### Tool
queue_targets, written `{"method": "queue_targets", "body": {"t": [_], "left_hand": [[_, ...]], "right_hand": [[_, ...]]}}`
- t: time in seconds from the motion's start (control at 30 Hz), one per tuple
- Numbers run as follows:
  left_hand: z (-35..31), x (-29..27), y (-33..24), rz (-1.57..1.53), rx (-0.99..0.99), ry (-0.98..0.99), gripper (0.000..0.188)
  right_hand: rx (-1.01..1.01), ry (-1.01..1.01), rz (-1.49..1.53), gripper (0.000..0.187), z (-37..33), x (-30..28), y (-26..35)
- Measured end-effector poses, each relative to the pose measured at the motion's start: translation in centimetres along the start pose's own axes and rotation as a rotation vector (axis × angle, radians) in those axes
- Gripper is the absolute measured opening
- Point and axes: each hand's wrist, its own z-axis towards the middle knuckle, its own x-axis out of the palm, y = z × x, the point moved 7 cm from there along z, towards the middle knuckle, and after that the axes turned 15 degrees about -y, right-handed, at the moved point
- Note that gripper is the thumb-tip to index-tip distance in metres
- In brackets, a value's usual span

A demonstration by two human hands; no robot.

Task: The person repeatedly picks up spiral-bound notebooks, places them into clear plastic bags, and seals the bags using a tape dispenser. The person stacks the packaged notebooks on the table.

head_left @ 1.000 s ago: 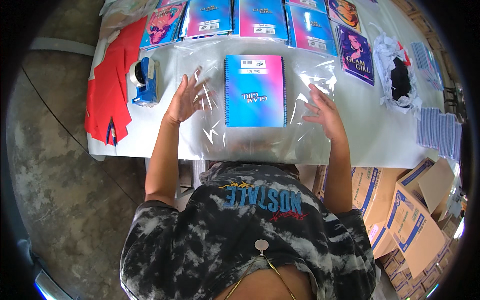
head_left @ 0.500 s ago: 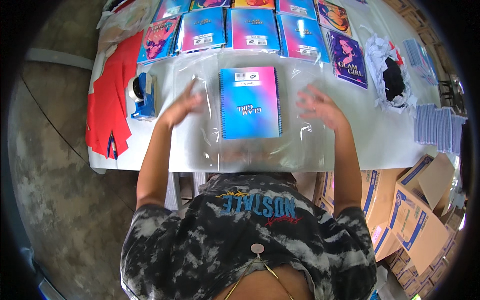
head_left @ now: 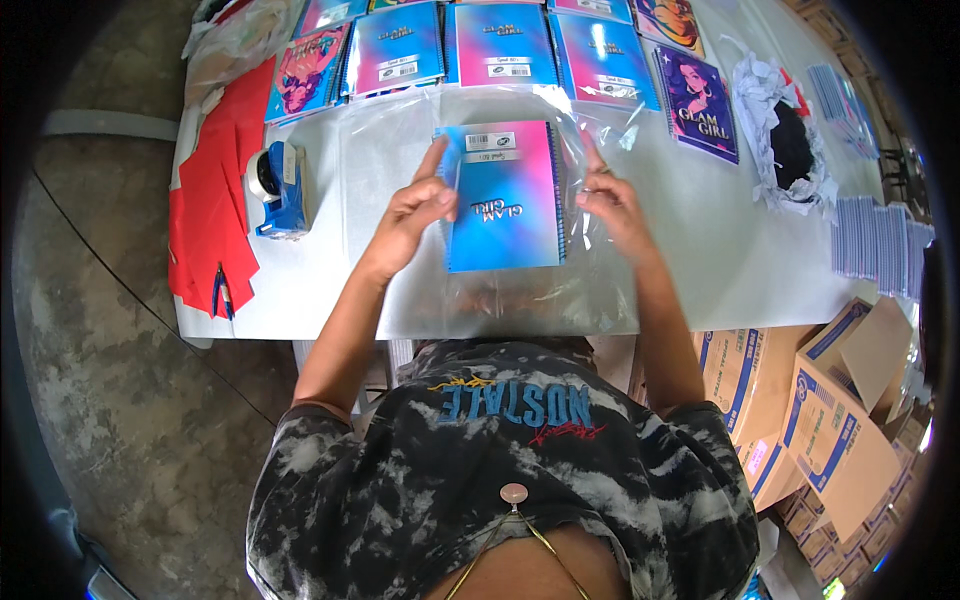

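Note:
A spiral notebook [head_left: 505, 235] with a blue and pink cover lies in front of me, its cover upside down from my side. A sheet of clear plastic film [head_left: 490, 300] is spread around it and wrinkles along its right side. My left hand [head_left: 415, 205] is at the notebook's left edge, index finger stretched forward and thumb over the edge; the other fingers are curled. Off the right edge, my right hand [head_left: 612, 205] is open beside the film, index finger pointing forward. Whether either hand touches the film is unclear.
Rows of notebooks [head_left: 500, 45] lie along the far side, with a purple one [head_left: 695, 105] at their right. At left are a blue tape dispenser [head_left: 280, 195], red sheets [head_left: 210, 210] and pens [head_left: 221, 292]. Crumpled paper [head_left: 760, 150], notebook stacks [head_left: 870, 240] and cartons [head_left: 820, 430] stand right.
Both my hands have moved inward to the notebook's sides, from spread apart to index fingers pointing forward. The notebook has barely shifted; the whole view has tilted slightly.

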Motion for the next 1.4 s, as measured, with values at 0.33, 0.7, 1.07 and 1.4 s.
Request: {"method": "queue_targets", "body": {"t": [0.33, 0.7, 1.07, 1.4], "left_hand": [[-4.8, -0.6, 1.3, 0.895, -0.146, -0.332, 0.097], [-4.1, -5.8, 5.7, 1.441, -0.072, -0.436, 0.08], [-3.5, -8.3, 7.0, 0.245, -0.498, -0.78, 0.081], [-3.5, -11.8, 8.8, 0.618, -0.319, -0.874, 0.065]], "right_hand": [[-0.082, -0.293, 0.409, 0.015, -1.8, 0.9, -0.9], [-0.079, -0.278, 0.387, 0.017, -1.7, 0.0, -0.8], [-0.021, -0.293, 0.311, 0.018, -1.8, -1.1, -0.6], [-0.004, -0.302, 0.299, 0.017, -2.1, -1.4, -0.1]]}}
